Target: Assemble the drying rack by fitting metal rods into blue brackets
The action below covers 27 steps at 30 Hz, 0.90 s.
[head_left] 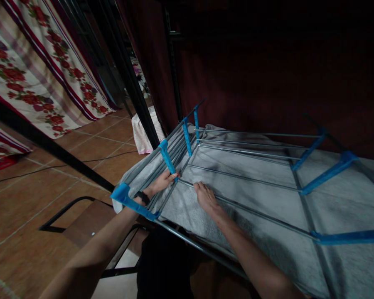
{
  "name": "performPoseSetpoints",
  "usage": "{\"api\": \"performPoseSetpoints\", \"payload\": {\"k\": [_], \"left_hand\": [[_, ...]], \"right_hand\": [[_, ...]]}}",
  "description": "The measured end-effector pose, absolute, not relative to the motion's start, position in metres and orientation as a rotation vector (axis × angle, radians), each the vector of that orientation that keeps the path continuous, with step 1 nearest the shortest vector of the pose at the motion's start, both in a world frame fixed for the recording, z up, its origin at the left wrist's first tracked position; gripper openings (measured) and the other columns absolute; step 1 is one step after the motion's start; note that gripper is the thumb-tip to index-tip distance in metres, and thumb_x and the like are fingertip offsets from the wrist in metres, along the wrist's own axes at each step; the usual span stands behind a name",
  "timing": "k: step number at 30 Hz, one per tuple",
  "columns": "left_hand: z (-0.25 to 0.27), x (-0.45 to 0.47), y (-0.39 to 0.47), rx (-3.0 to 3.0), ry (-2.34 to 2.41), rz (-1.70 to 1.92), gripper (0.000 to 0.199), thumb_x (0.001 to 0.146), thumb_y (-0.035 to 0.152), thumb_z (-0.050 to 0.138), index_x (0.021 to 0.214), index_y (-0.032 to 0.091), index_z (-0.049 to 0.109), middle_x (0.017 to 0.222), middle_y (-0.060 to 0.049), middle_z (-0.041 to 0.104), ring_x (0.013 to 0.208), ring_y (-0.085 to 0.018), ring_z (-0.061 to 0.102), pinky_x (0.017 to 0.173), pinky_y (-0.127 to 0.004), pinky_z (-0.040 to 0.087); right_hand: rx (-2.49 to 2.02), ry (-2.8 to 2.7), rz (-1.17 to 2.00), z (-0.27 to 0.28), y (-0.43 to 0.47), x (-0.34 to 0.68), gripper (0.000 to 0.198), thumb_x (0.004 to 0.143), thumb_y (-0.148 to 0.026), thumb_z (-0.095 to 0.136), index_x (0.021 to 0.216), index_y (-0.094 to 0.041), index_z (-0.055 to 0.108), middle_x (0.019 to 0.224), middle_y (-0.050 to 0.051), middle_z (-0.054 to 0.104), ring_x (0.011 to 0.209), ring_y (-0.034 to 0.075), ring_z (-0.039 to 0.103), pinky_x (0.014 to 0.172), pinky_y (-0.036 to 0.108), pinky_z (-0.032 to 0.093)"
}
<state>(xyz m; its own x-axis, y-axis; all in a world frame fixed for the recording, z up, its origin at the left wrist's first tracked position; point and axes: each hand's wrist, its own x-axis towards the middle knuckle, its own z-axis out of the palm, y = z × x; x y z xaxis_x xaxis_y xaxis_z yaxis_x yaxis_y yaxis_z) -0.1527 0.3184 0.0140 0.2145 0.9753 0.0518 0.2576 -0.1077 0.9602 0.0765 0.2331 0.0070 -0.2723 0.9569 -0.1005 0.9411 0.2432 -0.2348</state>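
Observation:
A rack of grey metal tubes and blue plastic brackets lies on a light grey blanket (pixel 187 211). My left hand (pixel 162 182), with a dark band at its wrist, is closed on the lower end of a blue bracket (pixel 166 155), where a tube meets it. Just right of it, my right hand (pixel 206 197) has its fingers wrapped over that metal tube (pixel 262 216). The tube runs rightward to another blue bracket (pixel 352 237). Nearer to me, a blue bracket (pixel 134 203) stands beside my left wrist. Several thin tubes lie bunched behind my left hand.
Black metal posts (pixel 134 83) rise at the left of the blanket, and a dark red curtain (pixel 252 83) hangs behind it. A chair (pixel 90 224) stands on the tiled floor (pixel 65 182) at left. Farther off hang floral curtains (pixel 43 66). A dark cable crosses the floor.

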Motion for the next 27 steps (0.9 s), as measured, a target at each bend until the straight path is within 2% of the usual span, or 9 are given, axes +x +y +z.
{"api": "performPoseSetpoints", "payload": {"k": [5,10,16,22,27], "left_hand": [[0.0124,-0.1526,0.3204,1.631,1.183,0.832,0.046,0.077,0.062,0.066,0.091,0.019,0.074,0.097,-0.011,0.073,0.095,-0.030,0.067,0.088,-0.044,0.055],[0.0089,-0.1522,0.3199,1.650,1.185,0.818,0.047,0.077,0.063,0.065,0.092,0.019,0.074,0.097,-0.012,0.074,0.094,-0.030,0.067,0.089,-0.045,0.054],[0.0116,-0.1497,0.3149,1.647,1.175,0.854,0.049,0.077,0.065,0.066,0.093,0.021,0.074,0.092,-0.009,0.074,0.090,-0.027,0.067,0.083,-0.039,0.056],[0.0095,-0.1518,0.3170,1.653,1.166,0.769,0.058,0.077,0.070,0.063,0.098,0.017,0.071,0.098,-0.010,0.073,0.098,-0.027,0.065,0.085,-0.040,0.055],[0.0059,-0.1533,0.3187,1.676,1.159,0.765,0.058,0.079,0.070,0.061,0.100,0.017,0.069,0.101,-0.010,0.072,0.099,-0.026,0.064,0.087,-0.040,0.054]], "right_hand": [[-1.824,-2.405,0.350,0.0001,0.2312,0.0787,0.041,0.101,-0.008,0.024,0.122,-0.021,0.057,0.120,0.008,0.063,0.105,0.021,0.061,0.085,0.031,0.046],[-1.821,-2.394,0.380,-0.0028,0.2300,0.0816,0.042,0.101,-0.007,0.024,0.124,-0.020,0.057,0.123,0.010,0.064,0.107,0.021,0.061,0.087,0.031,0.045],[-1.819,-2.388,0.363,-0.0006,0.2286,0.0832,0.043,0.102,-0.009,0.022,0.124,-0.021,0.057,0.122,0.010,0.064,0.107,0.021,0.061,0.088,0.031,0.045],[-1.831,-2.391,0.394,0.0005,0.2294,0.0834,0.041,0.101,-0.009,0.024,0.125,-0.019,0.057,0.123,0.011,0.063,0.106,0.021,0.061,0.088,0.031,0.046],[-1.810,-2.386,0.394,0.0012,0.2292,0.0837,0.042,0.101,-0.009,0.024,0.126,-0.019,0.057,0.124,0.011,0.064,0.106,0.021,0.061,0.089,0.031,0.045]]}}
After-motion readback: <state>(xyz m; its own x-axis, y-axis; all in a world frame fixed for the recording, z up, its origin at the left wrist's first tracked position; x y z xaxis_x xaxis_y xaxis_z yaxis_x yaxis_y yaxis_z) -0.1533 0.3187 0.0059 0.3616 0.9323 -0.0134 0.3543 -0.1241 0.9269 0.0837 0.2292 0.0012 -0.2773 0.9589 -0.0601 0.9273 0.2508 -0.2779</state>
